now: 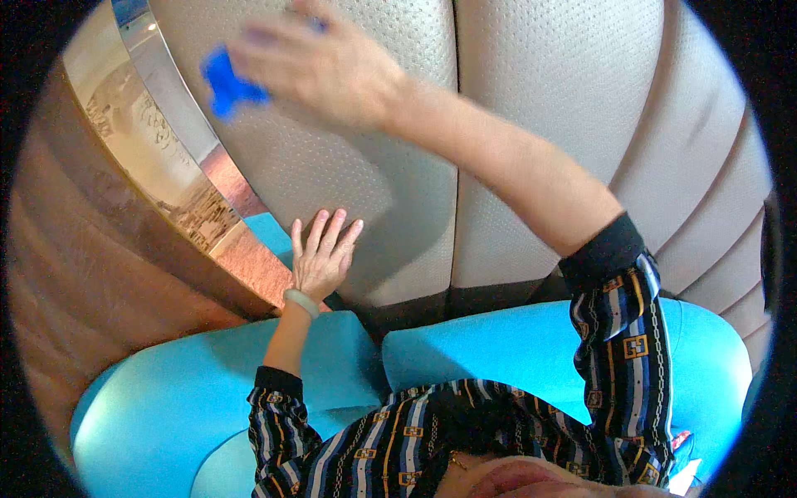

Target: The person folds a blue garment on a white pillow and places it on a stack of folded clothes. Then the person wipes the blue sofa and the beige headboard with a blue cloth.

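Blurred by motion, my right hand (317, 68) grips a bright blue cloth (230, 84) against the upper part of a padded, dotted beige wall panel (324, 168). Part of the cloth hangs out past the fingers on the left; the rest is hidden under the palm. Lower down, my left hand (324, 252) lies flat on the same panel with its fingers spread and nothing in it. A pale bangle (301, 303) circles the left wrist.
Turquoise upholstered seats (485, 336) run along the foot of the panels. A mirrored metal strip (180, 155) borders the panel on the left, beside brown ribbed padding (87, 236). More beige panels (548, 81) continue to the right beyond a dark seam.
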`<state>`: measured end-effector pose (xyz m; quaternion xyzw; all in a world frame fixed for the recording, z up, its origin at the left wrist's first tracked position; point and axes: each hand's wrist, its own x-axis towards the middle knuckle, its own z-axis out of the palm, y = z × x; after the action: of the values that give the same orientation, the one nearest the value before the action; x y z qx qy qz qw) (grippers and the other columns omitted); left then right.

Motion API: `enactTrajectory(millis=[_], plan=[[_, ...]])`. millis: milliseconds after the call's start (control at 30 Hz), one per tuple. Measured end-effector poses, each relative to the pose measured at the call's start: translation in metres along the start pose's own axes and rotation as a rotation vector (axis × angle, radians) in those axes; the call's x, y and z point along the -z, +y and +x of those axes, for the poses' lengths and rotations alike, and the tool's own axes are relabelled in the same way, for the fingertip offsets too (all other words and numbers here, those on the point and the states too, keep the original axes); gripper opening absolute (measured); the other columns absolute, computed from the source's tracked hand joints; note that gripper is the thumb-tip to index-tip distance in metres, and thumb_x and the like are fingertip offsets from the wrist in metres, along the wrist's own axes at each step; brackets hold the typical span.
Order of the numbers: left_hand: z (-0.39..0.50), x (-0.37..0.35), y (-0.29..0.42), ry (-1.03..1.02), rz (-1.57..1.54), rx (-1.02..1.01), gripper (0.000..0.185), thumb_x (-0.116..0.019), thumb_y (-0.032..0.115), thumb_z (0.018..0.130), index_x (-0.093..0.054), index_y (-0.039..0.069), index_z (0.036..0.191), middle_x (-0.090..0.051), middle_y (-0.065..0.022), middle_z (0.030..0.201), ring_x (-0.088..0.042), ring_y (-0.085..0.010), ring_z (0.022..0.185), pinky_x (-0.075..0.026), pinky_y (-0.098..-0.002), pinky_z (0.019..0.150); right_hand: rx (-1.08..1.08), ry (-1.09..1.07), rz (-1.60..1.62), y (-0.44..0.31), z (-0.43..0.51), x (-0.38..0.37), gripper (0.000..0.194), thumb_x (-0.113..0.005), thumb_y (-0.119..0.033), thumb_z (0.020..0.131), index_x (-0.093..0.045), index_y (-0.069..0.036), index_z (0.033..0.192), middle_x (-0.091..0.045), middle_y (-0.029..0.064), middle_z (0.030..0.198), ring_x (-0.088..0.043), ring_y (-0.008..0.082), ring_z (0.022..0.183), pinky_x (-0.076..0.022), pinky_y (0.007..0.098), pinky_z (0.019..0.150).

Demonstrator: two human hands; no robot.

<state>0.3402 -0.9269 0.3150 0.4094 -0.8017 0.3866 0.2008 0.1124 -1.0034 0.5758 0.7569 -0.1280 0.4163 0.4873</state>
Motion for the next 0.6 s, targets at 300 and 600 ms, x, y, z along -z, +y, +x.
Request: enactTrajectory(millis=[300, 600], plan=[[-0.023, -0.002, 0.016, 0.099, 0.001, 0.316, 0.055, -0.064, 0.033, 0.099, -0.056, 0.008, 0.147, -0.04, -0.0207, 0.161, -0.032, -0.0435, 0.151, -0.022, -0.0636, 0.122, 0.065, 0.041, -0.162, -0.067, -0.007, -0.037, 0.057, -0.056, -0.028, 0.093, -0.055, -0.01, 0.147, -0.044, 0.0071, 0.161, -0.034, 0.0215, 0.152, -0.0262, 0.0464, 0.125], [-0.067, -0.028, 0.106, 0.014, -0.3, 0.277, 0.055, -0.069, 0.028, 0.095, -0.055, 0.004, 0.143, -0.05, -0.0211, 0.146, -0.045, -0.0424, 0.135, -0.031, -0.0608, 0.116, 0.124, -0.417, 0.398, -0.183, -0.242, -0.03, 0.069, -0.051, -0.028, 0.093, -0.039, -0.014, 0.16, -0.032, -0.0017, 0.169, -0.025, 0.0189, 0.157, -0.018, 0.0471, 0.13]])
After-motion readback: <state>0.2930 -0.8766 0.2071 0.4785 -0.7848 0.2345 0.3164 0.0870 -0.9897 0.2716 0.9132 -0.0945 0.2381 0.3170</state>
